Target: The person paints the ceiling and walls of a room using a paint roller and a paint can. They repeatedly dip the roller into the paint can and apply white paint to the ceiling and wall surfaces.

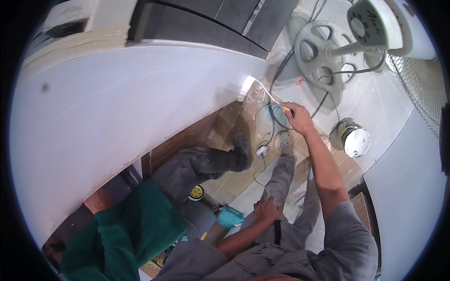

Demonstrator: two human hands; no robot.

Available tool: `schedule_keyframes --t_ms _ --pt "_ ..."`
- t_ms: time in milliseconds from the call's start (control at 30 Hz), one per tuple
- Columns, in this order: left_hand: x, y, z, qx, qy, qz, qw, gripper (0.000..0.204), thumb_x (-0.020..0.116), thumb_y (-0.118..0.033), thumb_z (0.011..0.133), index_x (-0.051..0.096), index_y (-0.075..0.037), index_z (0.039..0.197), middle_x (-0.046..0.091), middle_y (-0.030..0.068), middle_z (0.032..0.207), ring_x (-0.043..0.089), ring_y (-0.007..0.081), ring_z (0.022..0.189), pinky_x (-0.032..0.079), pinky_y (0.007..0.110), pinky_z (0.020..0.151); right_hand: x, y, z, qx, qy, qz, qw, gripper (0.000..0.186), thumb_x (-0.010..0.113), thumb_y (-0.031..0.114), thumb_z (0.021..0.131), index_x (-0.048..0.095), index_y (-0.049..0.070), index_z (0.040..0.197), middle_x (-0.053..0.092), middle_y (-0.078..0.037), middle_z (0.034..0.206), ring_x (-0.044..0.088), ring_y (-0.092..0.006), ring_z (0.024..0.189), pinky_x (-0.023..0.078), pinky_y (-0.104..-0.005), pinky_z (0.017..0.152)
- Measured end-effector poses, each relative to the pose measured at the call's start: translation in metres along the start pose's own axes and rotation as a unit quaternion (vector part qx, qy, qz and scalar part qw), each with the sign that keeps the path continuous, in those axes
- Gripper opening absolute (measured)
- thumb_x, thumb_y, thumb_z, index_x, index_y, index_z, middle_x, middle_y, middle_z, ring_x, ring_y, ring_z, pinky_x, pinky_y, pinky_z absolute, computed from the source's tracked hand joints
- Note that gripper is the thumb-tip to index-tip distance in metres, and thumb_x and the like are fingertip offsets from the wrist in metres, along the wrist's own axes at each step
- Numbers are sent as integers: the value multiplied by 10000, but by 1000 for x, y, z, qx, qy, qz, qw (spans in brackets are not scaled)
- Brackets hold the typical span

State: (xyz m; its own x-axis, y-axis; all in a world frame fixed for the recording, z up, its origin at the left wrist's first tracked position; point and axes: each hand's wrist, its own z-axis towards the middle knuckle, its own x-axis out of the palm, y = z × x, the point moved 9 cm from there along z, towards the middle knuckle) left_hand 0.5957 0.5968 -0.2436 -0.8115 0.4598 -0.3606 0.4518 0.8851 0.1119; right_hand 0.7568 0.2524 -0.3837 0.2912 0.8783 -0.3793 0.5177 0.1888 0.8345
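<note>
My right hand [298, 119] is closed around the yellow handle of a small paint roller [266, 89], arm stretched forward. The roller's thin white rod runs up to its white sleeve [247, 87], which is against the end of the pale painted wall [140, 98] near the floor. On my thigh rests my left hand [268, 210], its fingers spread over the trouser cloth and nothing visible in it. Right of my right hand stands a paint can [355, 138] with a white top and smeared sides.
A pedestal fan [328, 54] occupies the far right. Dark cables [276, 70] snake over the floor around a white plug or socket [261, 151]. Another person in a green top [136, 225] bends at the left under the wall. A teal cloth-like thing [229, 217] lies near my leg.
</note>
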Motion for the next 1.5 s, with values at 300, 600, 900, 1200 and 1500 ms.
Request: schedule_keyframes --t_ms 300,600,900,1200,1500 --pt "5 16 8 11 -13 -12 1000 608 651 -514 873 665 -129 1344 608 230 1325 660 444 1071 497 541 969 62 -75 71 182 57 -125 974 331 585 235 993 679 193 1308 704 -199 1234 679 -380 1139 548 -485 971" --pt "3 24 7 24 -46 -36 998 590 654 -517 867 689 -131 1311 628 222 1279 679 430 1022 521 534 924 91 -83 111 271 92 -177 942 361 540 150 975 685 135 1305 681 -189 1319 663 -390 1199 535 -483 1021" --pt "0 24 5 22 -48 -2 999 599 643 -529 864 690 -142 1319 627 190 1254 674 409 1022 514 519 944 90 -55 114 214 151 -217 940 319 558 126 956 729 41 1212 703 -193 1284 685 -367 1188 559 -463 999" --pt "-5 15 5 25 -42 12 999 601 638 -487 875 649 -139 1364 573 199 1371 636 412 1138 466 528 1011 4 20 2 34 40 -49 997 334 646 186 965 717 158 1290 722 -222 1125 697 -414 1017 554 -493 900" --pt "-3 2 -1 11 -11 32 999 604 622 -479 896 629 -119 1381 555 209 1391 606 403 1196 443 517 1048 -63 161 -86 -117 54 132 983 344 669 129 957 727 162 1295 729 -142 1020 668 -344 800 540 -421 746"
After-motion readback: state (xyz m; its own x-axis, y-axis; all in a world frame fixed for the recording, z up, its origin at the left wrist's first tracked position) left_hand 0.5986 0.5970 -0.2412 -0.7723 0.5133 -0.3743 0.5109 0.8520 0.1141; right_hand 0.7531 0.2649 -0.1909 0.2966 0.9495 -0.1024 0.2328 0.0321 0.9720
